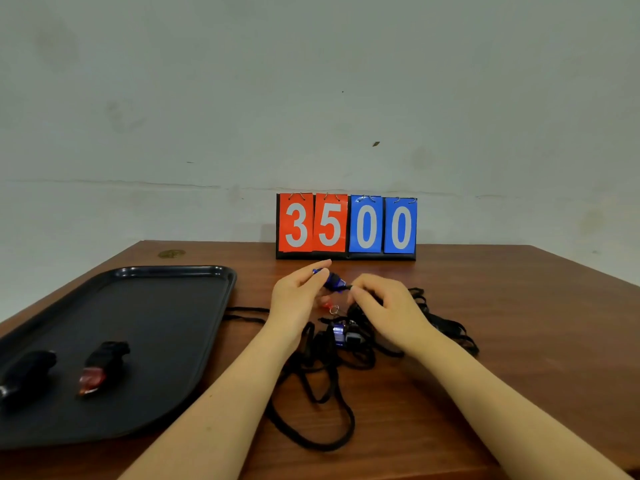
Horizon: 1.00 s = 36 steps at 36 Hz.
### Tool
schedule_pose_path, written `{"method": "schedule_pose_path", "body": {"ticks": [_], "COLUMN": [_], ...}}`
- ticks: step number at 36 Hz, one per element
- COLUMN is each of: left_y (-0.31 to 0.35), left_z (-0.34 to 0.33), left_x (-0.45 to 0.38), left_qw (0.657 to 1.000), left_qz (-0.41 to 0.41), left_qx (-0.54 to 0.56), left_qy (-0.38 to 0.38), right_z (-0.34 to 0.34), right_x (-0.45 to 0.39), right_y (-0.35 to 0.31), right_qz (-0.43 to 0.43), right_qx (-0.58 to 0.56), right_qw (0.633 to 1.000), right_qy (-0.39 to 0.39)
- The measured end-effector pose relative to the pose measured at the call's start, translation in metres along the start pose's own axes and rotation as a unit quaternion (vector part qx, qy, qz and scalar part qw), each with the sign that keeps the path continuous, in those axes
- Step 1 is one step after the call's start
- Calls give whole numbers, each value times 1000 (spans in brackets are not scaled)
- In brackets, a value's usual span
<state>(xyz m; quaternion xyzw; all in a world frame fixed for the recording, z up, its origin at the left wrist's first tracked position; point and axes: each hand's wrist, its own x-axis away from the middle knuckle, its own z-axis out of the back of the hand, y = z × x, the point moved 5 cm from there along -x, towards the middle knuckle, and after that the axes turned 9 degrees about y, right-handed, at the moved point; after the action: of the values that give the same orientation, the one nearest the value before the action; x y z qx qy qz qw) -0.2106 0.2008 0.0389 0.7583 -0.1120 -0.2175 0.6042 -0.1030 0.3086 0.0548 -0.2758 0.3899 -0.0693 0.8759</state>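
1. Brown wood bench [485, 358]: open room lies on the near right. Its front edge is close under the forearms, so any cord tail could slip off there.
2. Black tray [145, 317], left of the hands, holds two wound whistles [100, 368] at its near end. The far half is free, and its raised rim has to be cleared when setting anything in.
3. Scoreboard [346, 225] stands just behind the hands, so lifts should stay low and short of it.
4. Cords [320, 344] lie tangled under the wrists, with another whistle [341, 332] among them.
5. Left hand [296, 299] pinches the blue whistle [334, 281], held in the air above the tangle.
6. Right hand [384, 306] pinches the cord at the whistle's ring end. I judge the step to be freeing this cord, and next it needs drawing out of the tangle without dragging the rest.
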Motion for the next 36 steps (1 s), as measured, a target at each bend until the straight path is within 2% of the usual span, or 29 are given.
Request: {"method": "schedule_pose_path", "body": {"ticks": [6, 10, 15, 20, 25, 30, 33, 36], "left_y": [2, 4, 5, 11, 12, 10, 7, 7], "left_z": [-7, -10, -13, -17, -18, -14, -11, -9], "left_x": [7, 12, 16, 23, 22, 15, 11, 8], "left_qw": [997, 995, 992, 974, 937, 910, 909, 929], "left_qz": [-12, -3, 52, 102, 155, 161, 151, 113], "left_qx": [-58, -47, 38, 152, 289, 377, 385, 351], "left_qy": [-54, -85, -107, -131, -119, -65, -46, -32], "right_z": [8, 9, 13, 15, 8, -6, -11, -15], "right_x": [-3, -5, -6, -8, -5, -1, 0, 2], "right_y": [5, 10, 13, 13, 15, 14, 12, 8], "right_qz": [-17, -32, -59, -72, -55, -32, -12, 25], "right_qx": [-44, -48, -105, -145, -92, -21, 18, 70], "right_qw": [997, 995, 988, 982, 992, 999, 999, 995], "right_qy": [65, 84, 100, 101, 65, -19, -44, -72]}}
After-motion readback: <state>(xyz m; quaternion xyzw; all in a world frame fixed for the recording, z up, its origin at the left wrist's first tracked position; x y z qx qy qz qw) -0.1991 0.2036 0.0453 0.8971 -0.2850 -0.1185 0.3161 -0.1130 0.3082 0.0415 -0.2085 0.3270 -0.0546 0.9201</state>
